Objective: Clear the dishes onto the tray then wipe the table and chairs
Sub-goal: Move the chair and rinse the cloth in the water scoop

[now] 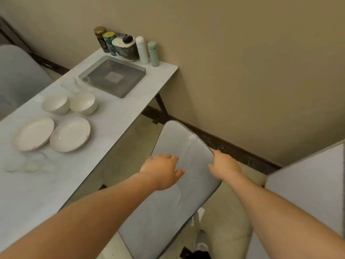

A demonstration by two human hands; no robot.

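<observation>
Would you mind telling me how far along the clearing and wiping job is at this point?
Nothing looks done yet: the tray is bare, while two plates and two bowls sit on the table. In hand: the left hand and right hand are on the grey chair back, seemingly gripping it. No cloth is visible. All clearing and wiping is left.

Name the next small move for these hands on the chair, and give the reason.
Probably draw the chair back from the table: the left hand and right hand both grip its backrest, while the plates and bowls sit outside the empty tray.
</observation>
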